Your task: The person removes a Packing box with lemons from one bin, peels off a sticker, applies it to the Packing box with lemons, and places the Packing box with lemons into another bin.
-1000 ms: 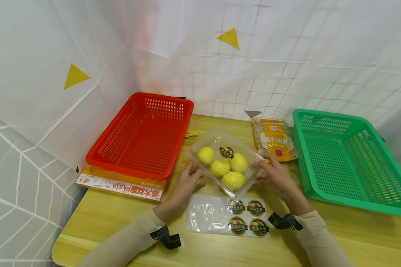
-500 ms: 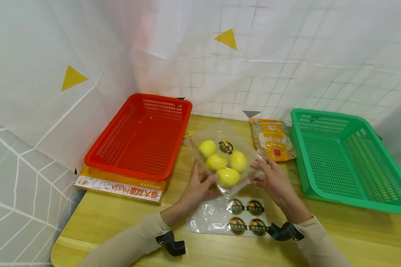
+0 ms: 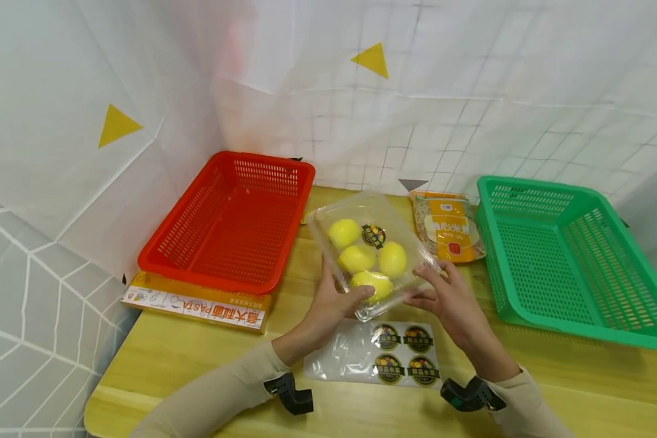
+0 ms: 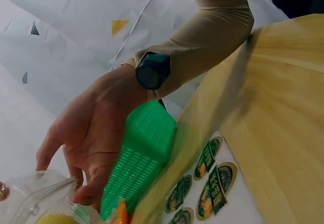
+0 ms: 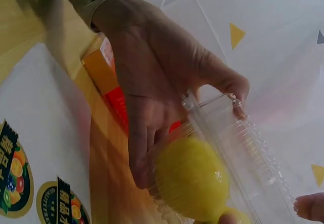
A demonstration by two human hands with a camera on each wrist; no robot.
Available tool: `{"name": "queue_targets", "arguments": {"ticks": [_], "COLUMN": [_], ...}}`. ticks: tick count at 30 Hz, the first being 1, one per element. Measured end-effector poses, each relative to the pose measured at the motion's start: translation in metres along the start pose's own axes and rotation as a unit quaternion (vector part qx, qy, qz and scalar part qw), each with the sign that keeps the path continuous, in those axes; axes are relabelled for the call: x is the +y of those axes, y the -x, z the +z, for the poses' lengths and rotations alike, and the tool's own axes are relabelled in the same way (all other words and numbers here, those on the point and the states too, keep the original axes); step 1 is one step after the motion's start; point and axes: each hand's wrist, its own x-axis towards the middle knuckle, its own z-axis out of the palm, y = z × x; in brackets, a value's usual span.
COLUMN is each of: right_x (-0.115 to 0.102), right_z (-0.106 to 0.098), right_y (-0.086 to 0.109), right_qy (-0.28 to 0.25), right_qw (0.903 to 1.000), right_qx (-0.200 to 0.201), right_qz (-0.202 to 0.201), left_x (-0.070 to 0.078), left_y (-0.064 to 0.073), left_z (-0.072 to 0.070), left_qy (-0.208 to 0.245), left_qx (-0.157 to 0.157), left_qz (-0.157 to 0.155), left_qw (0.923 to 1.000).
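Note:
Both hands hold a clear plastic clamshell box, tilted above the table, with several lemons inside. A round fruit sticker is on its lid. My left hand grips the near-left side, thumb on top and fingers going underneath. At the right corner, my right hand pinches the edge between thumb and fingers. The right wrist view shows the left hand around the box end, beside a lemon. Below the box lies a sheet of round stickers.
A red basket stands at left, partly over a pasta box. To the right are a green basket and an orange food packet. Behind the wooden table hang white sheets.
My left hand has moved right and up, from the box's side to a grip with the thumb over its near corner. The box has risen and tilted; my right hand keeps its edge.

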Motion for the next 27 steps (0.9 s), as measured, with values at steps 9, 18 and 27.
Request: {"name": "queue_targets", "arguments": {"ticks": [9,18,27], "right_x": [-0.017,-0.025,-0.025], "right_z": [-0.02,-0.061,-0.109], "right_y": [0.029,0.048,0.05], "right_qy": [0.048,0.256,0.336], "right_qw": [0.9824,0.886,0.828], "right_qx": [0.04,0.216,0.341], "right_qz": [-0.176,-0.321,-0.292], "left_x": [0.022,0.038,0.038], "left_y": [-0.007,-0.01,-0.015], "left_z": [0.0,0.003,0.008], "left_qy": [-0.006,0.016,0.002], "left_qx": [0.027,0.029,0.032], "left_qz": [0.006,-0.028,-0.04], "left_qw": [0.9996,0.9991,0.9987]}}
